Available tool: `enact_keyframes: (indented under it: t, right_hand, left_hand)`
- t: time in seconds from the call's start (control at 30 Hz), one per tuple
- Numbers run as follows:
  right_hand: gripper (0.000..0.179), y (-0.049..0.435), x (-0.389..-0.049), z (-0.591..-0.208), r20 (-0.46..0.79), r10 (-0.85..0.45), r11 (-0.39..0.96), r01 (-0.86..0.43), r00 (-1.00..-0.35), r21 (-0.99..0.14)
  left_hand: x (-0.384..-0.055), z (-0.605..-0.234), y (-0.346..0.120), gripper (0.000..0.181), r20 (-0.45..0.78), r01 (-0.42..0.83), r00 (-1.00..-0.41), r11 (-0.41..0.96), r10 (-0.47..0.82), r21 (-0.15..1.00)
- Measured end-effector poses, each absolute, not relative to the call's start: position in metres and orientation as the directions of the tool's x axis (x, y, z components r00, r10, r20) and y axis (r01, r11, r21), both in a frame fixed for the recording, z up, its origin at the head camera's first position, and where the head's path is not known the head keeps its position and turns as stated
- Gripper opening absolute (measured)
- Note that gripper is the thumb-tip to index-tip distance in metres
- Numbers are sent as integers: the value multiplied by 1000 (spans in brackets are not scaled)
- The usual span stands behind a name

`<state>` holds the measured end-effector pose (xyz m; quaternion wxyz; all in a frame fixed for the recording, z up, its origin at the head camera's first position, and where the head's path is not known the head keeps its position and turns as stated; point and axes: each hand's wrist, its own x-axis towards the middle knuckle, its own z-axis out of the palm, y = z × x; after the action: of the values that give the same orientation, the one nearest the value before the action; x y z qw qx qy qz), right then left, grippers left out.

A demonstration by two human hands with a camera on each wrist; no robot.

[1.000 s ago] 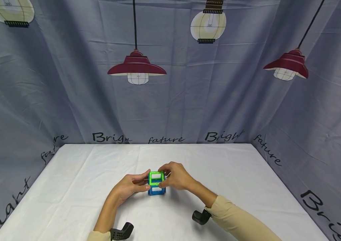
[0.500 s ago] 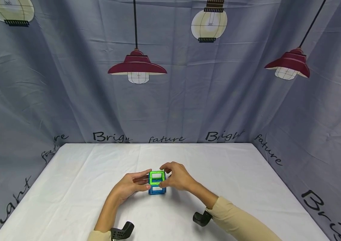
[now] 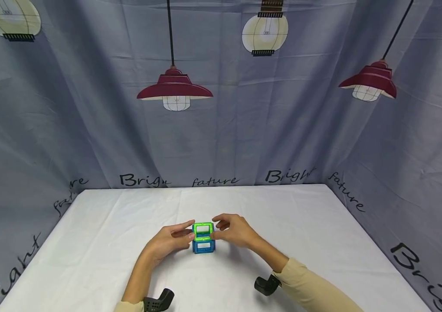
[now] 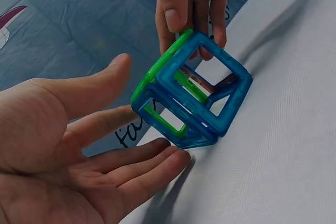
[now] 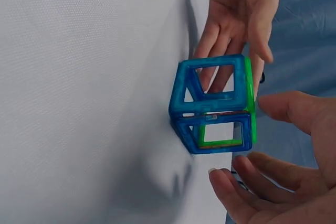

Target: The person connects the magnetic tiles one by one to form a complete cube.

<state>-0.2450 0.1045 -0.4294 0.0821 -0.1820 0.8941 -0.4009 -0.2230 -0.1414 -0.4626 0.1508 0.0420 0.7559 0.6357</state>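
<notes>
A small cube of magnetic tiles (image 3: 204, 251) stands on the white tabletop, with blue frames on its sides and a green frame tile (image 3: 203, 224) on top. To its left, my left hand (image 3: 168, 239) has its fingers extended; in the left wrist view the lower fingertips (image 4: 176, 158) lie at the cube's side while the thumb is clear of it. My right hand (image 3: 236, 230) is at the other side, fingers loosely bent. The right wrist view shows its thumb (image 5: 286, 106) and fingers just apart from the cube. Part of the cube's far side is hidden.
The white cloth-covered table (image 3: 283, 208) runs back to a grey-blue curtain (image 3: 224, 130) printed with lamps and lettering. Black wrist cameras sit on both forearms, including the left one (image 3: 159, 300).
My right hand has drawn back slightly to the right, its fingers coming off the top of the cube. The left thumb has risen a little. The cube stays in place.
</notes>
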Motion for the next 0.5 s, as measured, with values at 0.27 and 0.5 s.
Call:
enact_keyframes:
  t: [0.27, 0.5]
  right_hand:
    - [45, 99, -232, -439, -126, -298, 535, -56, -946, -843]
    - [40, 91, -225, -442, -192, -278, 476, 38, -941, -879]
  left_hand:
    - [-219, -463, -138, 50, -208, -188, -960, 119, 190, 975]
    - [-218, -460, -138, 47, -236, -213, -943, 122, 236, 970]
